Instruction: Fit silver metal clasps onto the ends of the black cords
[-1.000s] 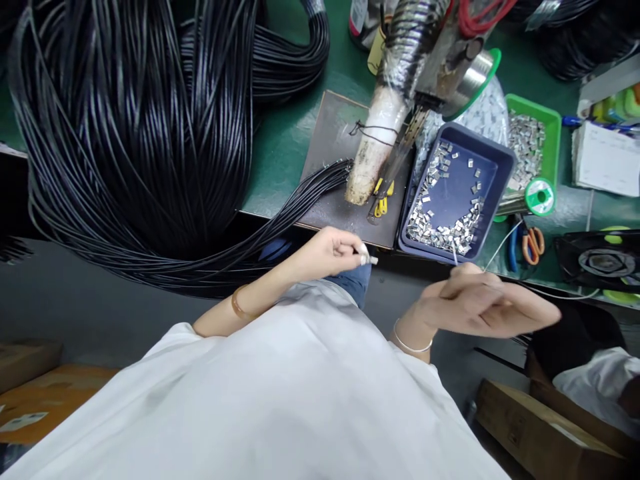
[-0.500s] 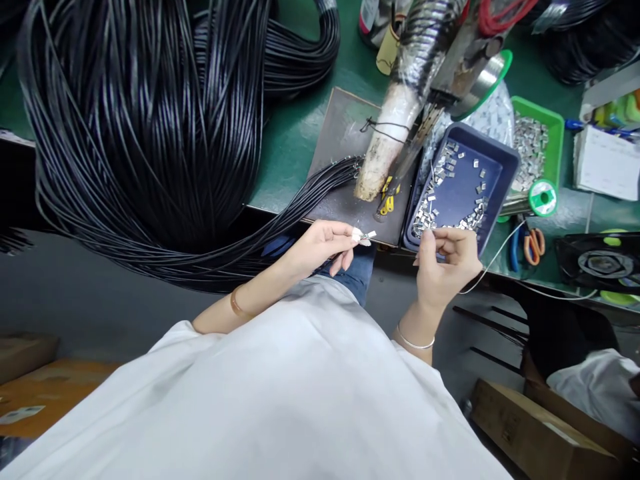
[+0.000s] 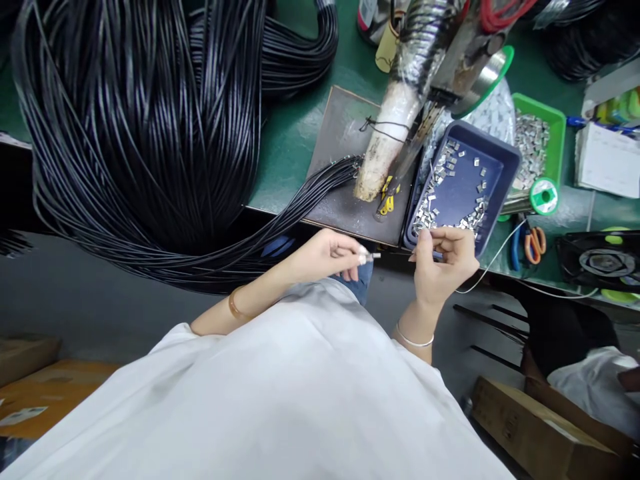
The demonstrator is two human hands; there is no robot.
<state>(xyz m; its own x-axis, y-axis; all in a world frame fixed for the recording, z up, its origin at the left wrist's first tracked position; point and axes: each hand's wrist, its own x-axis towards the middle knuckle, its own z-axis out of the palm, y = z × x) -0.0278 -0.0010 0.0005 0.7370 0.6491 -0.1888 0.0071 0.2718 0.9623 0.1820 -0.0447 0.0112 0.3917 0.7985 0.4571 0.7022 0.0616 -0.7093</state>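
My left hand pinches a small silver metal connector between thumb and fingertips, just in front of the table edge. Its tip points right, toward the other hand. My right hand is closed, thumb against the index finger, over the near edge of a dark blue tray. Whatever those fingers hold, if anything, is too small to make out. Loose silver metal pieces lie along the tray's sides, some of them hidden behind the right hand.
A bundle of black cables ends on a brown board, under a foil-wrapped duct. A large heap of black cable fills the left. Right of the tray are a green bin, a solder spool and orange-handled pliers.
My left hand has moved slightly down and right, and the connector in it has turned to lie more level. My right hand has hardly shifted.
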